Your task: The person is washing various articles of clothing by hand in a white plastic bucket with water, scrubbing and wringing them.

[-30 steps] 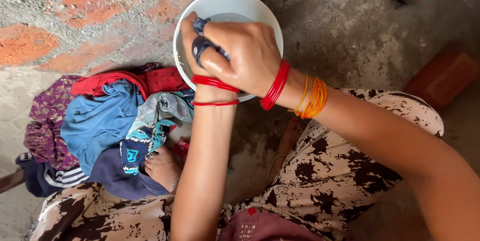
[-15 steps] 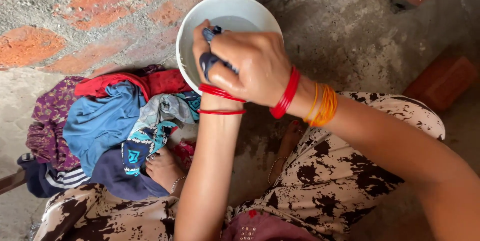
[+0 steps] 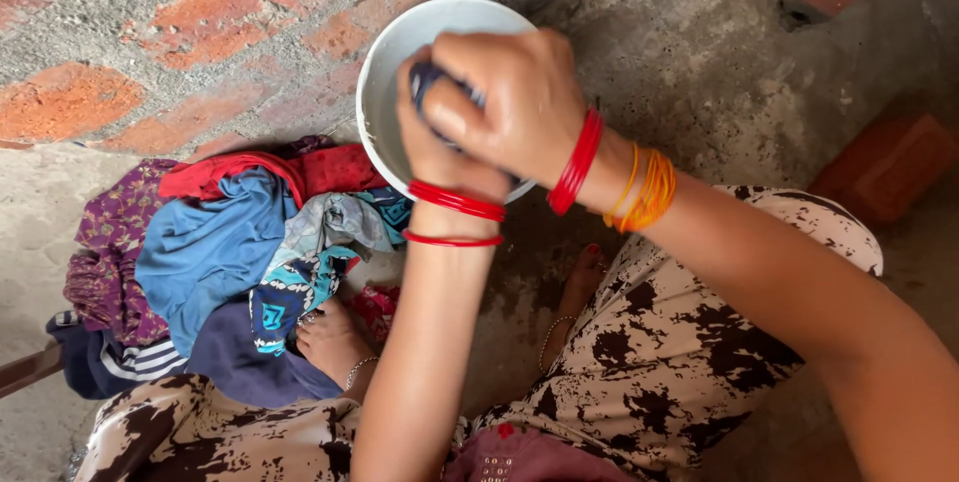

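Fingers (image 3: 470, 77) of the right hand (image 3: 509, 102) clenched tight around a dark blue cloth (image 3: 428, 80), knuckles up, over the mouth of a white bowl (image 3: 385, 92). Left hand (image 3: 440, 157) underneath and partly hidden by the right; its fingers curl around the same cloth from below. Only a small bunch of the cloth shows, between the two hands, above the bowl's inside. What the bowl holds cannot be told.

Red bangles (image 3: 577, 157) and orange bangles (image 3: 649, 187) on the right wrist; thin red bangles (image 3: 455, 202) on the left wrist.

Bowl sits on a rough grey floor (image 3: 699, 62), close against a brick wall (image 3: 150, 32). Just left of the bowl, a heap of clothes (image 3: 220, 252): red, light blue, purple print, striped navy. Heap touches the bowl's lower left rim. A bare foot (image 3: 335, 342) pokes out beneath the heap. Loose brick (image 3: 884, 167) at right, well apart from the bowl.
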